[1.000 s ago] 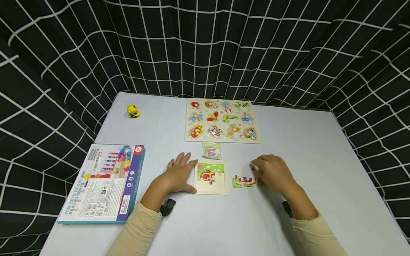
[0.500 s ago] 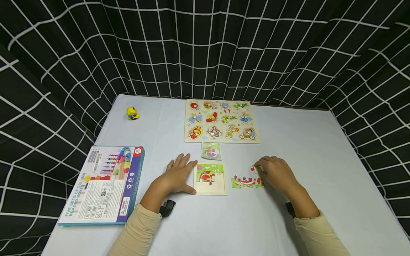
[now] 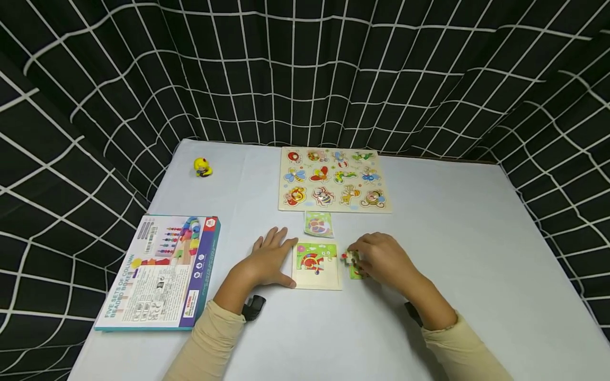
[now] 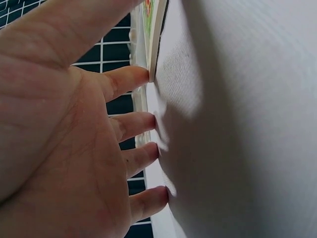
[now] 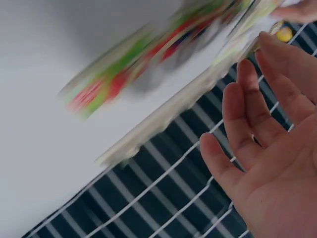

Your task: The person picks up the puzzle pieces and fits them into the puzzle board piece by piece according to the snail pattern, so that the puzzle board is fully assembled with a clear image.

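My left hand (image 3: 267, 263) lies with fingers spread at the left side of a small square wooden puzzle board (image 3: 316, 280); thumb and index finger touch its edge. In the left wrist view the index fingertip meets the edge of the board (image 4: 156, 49). Pictured on the board are green, pink and red parts at the top, with bare wood below and to the right. Just right of it, my right hand (image 3: 383, 260) pinches a puzzle piece (image 3: 351, 257) between thumb and index finger. Under that hand lies a green loose piece (image 3: 355, 273); other pieces (image 5: 168, 44) blur in the right wrist view.
Behind the board lies a small picture card (image 3: 319, 224), and beyond it a large insect peg puzzle (image 3: 335, 180). A boxed bead set (image 3: 157, 272) lies at the left. A yellow toy figure (image 3: 202, 168) stands at the back left. Black gridded curtains surround the white table.
The right hand has moved left with the pinched piece, from the far side of the loose pieces to beside the board, and now covers most of those pieces. The left hand stays put.
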The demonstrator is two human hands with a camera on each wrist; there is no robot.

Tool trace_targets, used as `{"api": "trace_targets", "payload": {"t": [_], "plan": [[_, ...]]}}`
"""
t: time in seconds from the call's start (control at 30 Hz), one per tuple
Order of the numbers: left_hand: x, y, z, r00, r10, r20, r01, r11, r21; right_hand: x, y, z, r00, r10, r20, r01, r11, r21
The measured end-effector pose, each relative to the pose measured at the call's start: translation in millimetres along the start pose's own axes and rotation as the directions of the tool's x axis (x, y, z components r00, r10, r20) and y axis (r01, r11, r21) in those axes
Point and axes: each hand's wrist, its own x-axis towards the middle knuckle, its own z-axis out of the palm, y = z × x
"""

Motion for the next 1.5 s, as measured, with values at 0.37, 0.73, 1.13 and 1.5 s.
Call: {"api": "trace_targets", "payload": {"t": [0.37, 0.73, 1.13, 1.5], "plan": [[0.5, -0.8, 0.9, 1.0, 0.005, -0.003, -0.005, 1.0, -0.003, 15.5, -32, 21, 0.997, -0.059, 0.05, 0.058, 0.998, 0.026], [0.2, 1.2, -2.8, 1.0, 0.007, 0.004, -0.007, 1.0, 0.005, 15.0, -29, 19, 0.997, -0.043, 0.064, 0.04, 0.999, 0.035], [-1.9, -0.9, -2.3, 1.0, 0.002, 0.006, -0.002, 1.0, 0.005, -16.0, -3, 5, 0.994, 0.049, 0.098, -0.055, 0.997, 0.052], [1.1, -0.8, 0.0, 1.0, 0.004, 0.006, -0.004, 1.0, 0.001, -20.1, -2, 8, 0.998, 0.01, 0.064, -0.013, 0.999, 0.046]]}}
